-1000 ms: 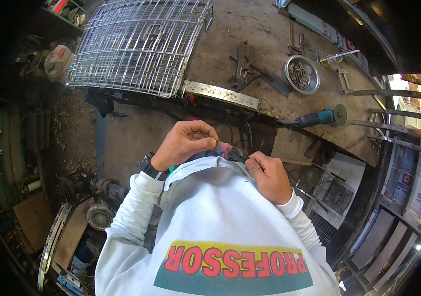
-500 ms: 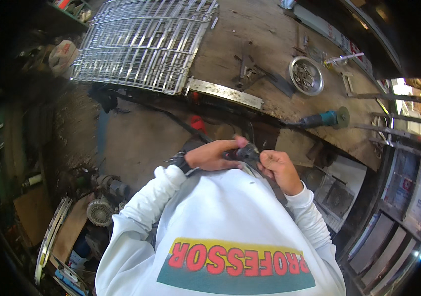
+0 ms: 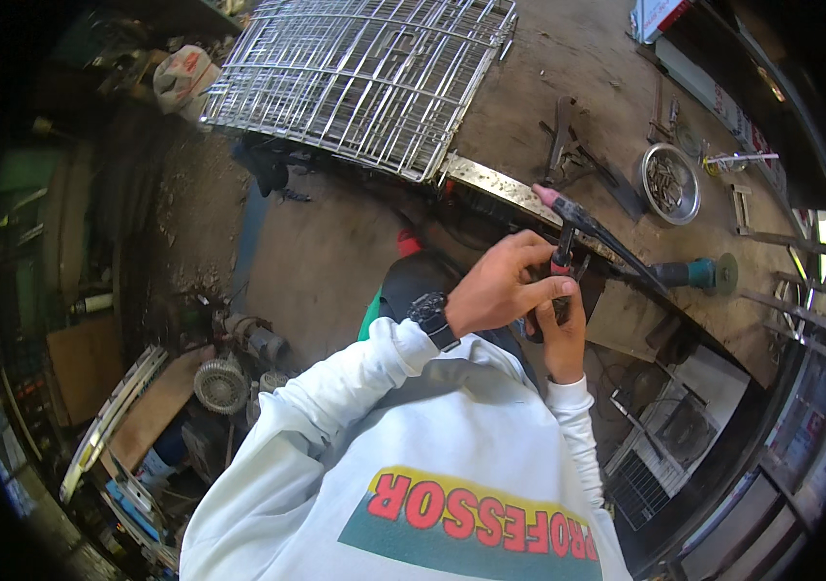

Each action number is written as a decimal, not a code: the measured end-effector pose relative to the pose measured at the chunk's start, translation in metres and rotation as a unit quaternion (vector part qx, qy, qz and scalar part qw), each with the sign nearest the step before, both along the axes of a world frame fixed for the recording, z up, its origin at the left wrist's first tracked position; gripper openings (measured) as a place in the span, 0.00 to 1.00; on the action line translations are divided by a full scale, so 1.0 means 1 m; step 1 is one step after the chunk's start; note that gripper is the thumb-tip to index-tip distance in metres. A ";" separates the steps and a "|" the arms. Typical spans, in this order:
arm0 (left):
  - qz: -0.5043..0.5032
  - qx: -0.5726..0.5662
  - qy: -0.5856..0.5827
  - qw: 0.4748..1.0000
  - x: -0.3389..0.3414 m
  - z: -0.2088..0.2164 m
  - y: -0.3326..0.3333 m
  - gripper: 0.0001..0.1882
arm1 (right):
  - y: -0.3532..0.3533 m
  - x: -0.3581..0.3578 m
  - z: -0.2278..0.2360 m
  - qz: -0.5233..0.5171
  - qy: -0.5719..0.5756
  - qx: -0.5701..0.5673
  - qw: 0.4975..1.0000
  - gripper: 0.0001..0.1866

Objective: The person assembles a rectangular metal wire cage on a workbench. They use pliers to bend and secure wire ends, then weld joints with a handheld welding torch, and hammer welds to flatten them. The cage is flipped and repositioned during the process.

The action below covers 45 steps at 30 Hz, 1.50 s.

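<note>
A TIG welding torch (image 3: 579, 219) with a pink nozzle and a long black back cap stands out beyond my hands, near the table's front edge. My left hand (image 3: 498, 290), a black watch at its wrist, has its fingers curled at the red-and-black part of the handle. Close against it, my right hand (image 3: 562, 341) is closed round the lower handle. The fingers hide much of the grip. A metal bar (image 3: 498, 186) lies along the table edge beside the nozzle.
Stacked metal wire grids (image 3: 355, 82) cover the table's left part. A steel bowl of small metal pieces (image 3: 669, 184), an angle grinder (image 3: 693, 274) and dark metal brackets (image 3: 587, 155) lie on the table (image 3: 577, 58). Motors (image 3: 222, 385) stand on the floor at left.
Both hands have moved right and slightly away from my body. The torch has turned and risen clear of my shirt, so its head and long cap now show. My view has shifted left.
</note>
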<state>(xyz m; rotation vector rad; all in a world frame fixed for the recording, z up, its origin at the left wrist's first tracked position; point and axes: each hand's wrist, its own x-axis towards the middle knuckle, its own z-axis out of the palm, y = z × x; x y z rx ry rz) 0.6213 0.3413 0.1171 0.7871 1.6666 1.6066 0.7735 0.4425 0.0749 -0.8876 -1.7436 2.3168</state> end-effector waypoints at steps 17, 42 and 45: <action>-0.018 -0.108 0.350 0.930 -0.265 -0.082 -0.134 0.07 | -0.030 -0.101 0.062 -0.461 -0.111 0.313 0.823 0.29; -0.059 -0.066 0.335 0.938 -0.296 -0.119 -0.116 0.08 | -0.097 -0.150 0.057 -0.320 -0.209 0.205 0.901 0.36; -0.099 -0.049 0.340 0.934 -0.309 -0.107 -0.108 0.10 | -0.119 -0.170 0.048 -0.268 -0.276 0.083 0.919 0.38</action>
